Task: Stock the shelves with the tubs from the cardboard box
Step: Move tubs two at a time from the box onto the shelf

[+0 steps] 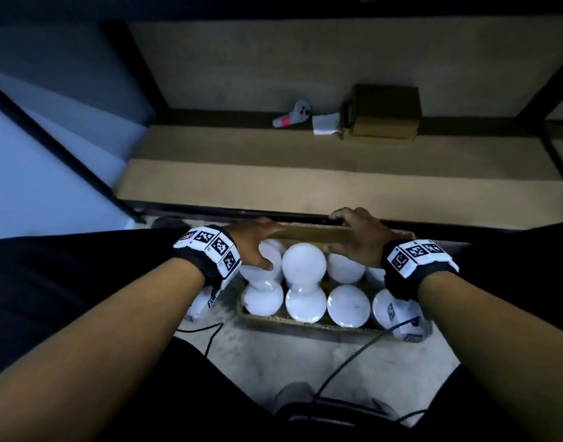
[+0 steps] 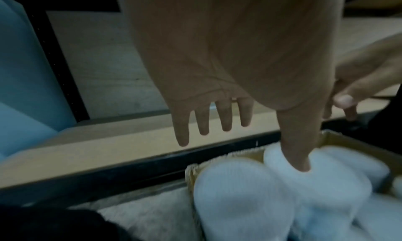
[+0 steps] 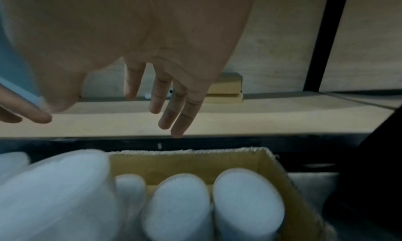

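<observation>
A cardboard box [image 1: 305, 323] stands on the floor in front of a low wooden shelf [image 1: 305, 173], holding several white round tubs [image 1: 304, 263]. My left hand [image 1: 267, 247] hovers over the box's back left corner with its fingers [image 2: 226, 117] straight and spread. Its thumb touches the lid of a tub [image 2: 315, 181]. My right hand [image 1: 340, 234] hangs over the back right of the box, fingers [image 3: 174, 117] loose and holding nothing. Below it in the right wrist view are more tubs [image 3: 178, 208] and the box wall [image 3: 185, 167].
On the shelf at the back lie a small brown carton [image 1: 385, 113], a white controller [image 1: 293, 114] and a scrap of paper [image 1: 325, 122]. Black uprights [image 1: 140, 68] frame the shelf. Black cables [image 1: 353, 355] trail over the floor by my knees.
</observation>
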A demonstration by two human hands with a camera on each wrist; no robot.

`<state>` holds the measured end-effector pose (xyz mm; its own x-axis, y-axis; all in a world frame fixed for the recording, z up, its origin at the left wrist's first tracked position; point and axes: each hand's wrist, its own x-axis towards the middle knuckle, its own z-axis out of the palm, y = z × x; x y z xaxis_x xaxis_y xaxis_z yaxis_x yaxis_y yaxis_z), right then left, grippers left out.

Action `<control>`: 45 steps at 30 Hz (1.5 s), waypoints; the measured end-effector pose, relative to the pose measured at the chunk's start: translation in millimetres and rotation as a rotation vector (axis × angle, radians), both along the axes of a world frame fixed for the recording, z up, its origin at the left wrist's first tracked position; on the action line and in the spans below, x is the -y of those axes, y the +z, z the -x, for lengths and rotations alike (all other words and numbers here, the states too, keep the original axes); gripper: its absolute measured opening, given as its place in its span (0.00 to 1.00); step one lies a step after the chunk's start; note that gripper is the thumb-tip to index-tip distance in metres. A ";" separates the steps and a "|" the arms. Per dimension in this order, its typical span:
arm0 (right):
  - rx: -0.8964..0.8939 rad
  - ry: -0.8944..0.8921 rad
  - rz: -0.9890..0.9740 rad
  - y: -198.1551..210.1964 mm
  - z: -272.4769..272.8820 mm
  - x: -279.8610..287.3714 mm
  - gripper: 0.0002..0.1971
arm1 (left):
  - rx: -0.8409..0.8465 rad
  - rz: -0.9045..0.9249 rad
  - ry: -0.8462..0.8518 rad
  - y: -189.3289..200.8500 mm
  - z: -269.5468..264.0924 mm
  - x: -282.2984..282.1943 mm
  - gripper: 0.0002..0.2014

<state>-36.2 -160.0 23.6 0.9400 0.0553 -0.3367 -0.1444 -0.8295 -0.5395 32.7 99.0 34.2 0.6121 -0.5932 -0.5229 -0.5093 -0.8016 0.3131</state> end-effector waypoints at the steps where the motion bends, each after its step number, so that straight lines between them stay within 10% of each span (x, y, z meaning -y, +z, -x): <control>1: 0.006 0.002 -0.012 -8.6 1.1 -8.1 0.38 | 0.005 -0.032 0.011 -13.4 2.2 -5.4 0.51; 9: -0.045 0.136 0.041 -48.9 5.4 -40.6 0.60 | 0.025 -0.075 0.062 -54.4 13.5 -23.2 0.61; 45: 0.062 0.160 0.119 -6.3 7.9 -29.3 0.52 | 0.185 0.121 0.049 -12.7 13.4 -6.2 0.50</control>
